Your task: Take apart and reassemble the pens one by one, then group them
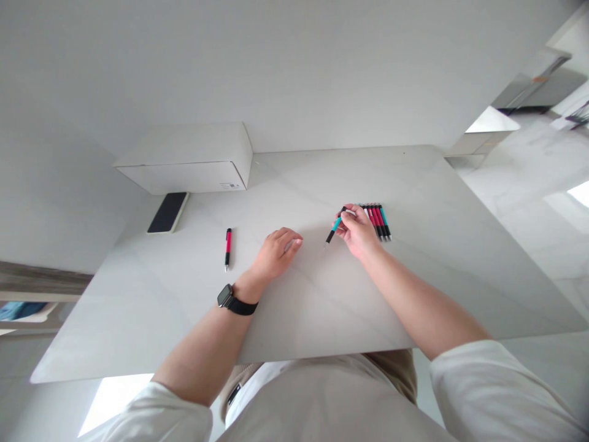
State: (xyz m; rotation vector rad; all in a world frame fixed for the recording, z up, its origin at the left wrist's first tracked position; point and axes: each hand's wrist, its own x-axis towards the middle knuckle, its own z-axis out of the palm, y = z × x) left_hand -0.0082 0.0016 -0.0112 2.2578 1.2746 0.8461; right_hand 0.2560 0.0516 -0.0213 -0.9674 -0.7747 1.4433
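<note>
My right hand (358,231) pinches a teal and black pen (334,231), its tip slanting down to the left over the table. Just beyond that hand lies a row of several pens (380,222), red ones plus a teal one at the right end; my fingers partly hide the row's left side. My left hand (277,250) rests on the tabletop, fingers loosely bent, the thumb a little apart, with nothing in it. To its left a single red and black pen (227,249) lies by itself, pointing toward me.
The pens lie on a white marbled table (313,319). At the back left a white box (188,175) stands against the wall, with a dark-screened phone (167,212) in front of it. A black watch (225,296) is on my left wrist.
</note>
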